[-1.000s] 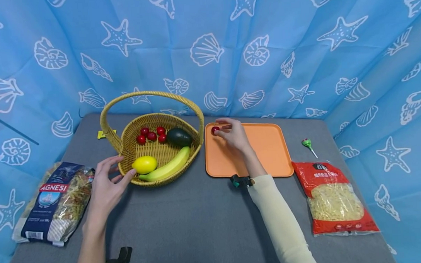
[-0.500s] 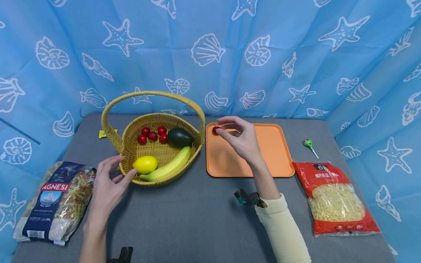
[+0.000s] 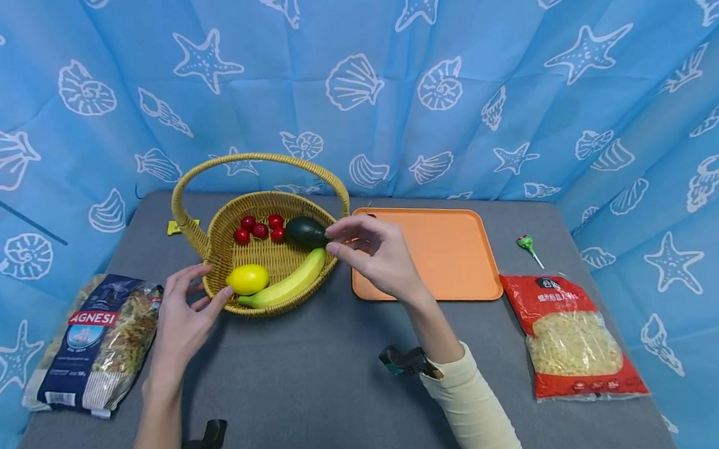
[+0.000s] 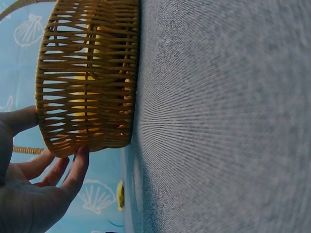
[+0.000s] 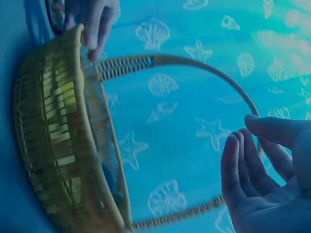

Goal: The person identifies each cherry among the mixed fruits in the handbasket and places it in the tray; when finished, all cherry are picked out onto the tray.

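Your right hand (image 3: 390, 253) has left the cherry (image 3: 371, 215) on the tray (image 3: 450, 254) for the right edge of the basket (image 3: 277, 259), near the avocado (image 3: 305, 233), its fingers loosely bent and holding nothing. Your left hand (image 3: 184, 316) grips the left rim of the basket, which stands on the tabletop (image 3: 305, 385). Inside, five cherries (image 3: 260, 230) and the avocado sit at the back, a lemon (image 3: 248, 279) and a banana (image 3: 290, 284) in front. Your right hand hides most of the lone cherry; the right wrist view blurs the basket's contents.
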Demonstrator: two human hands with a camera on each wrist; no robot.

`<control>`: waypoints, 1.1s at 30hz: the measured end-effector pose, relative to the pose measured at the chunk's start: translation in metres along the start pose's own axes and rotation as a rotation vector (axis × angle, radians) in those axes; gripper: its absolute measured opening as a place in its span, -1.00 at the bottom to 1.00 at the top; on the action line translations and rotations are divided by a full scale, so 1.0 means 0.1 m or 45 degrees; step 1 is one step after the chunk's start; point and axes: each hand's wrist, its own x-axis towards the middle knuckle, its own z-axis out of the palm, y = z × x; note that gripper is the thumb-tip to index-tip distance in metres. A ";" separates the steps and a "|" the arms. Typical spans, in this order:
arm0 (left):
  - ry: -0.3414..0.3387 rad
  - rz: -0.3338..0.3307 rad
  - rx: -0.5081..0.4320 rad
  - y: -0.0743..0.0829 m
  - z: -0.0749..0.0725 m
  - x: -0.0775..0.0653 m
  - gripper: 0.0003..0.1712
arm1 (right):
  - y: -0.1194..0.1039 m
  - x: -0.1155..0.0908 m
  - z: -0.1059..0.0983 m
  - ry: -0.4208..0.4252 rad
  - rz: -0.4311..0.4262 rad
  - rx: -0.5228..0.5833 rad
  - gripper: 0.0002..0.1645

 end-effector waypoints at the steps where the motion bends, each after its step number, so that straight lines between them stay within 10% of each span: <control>1: 0.001 -0.004 0.006 0.00 0.00 0.00 -0.26 | 0.00 0.03 0.05 -0.019 -0.005 0.010 -0.72; 16: -0.005 -0.023 0.022 0.01 0.00 0.02 -0.26 | 0.19 0.67 0.66 -0.240 0.115 -0.042 -0.70; 33: -0.011 -0.030 0.032 0.01 0.00 0.02 -0.23 | 0.83 1.29 1.22 -0.400 0.570 -0.068 -0.59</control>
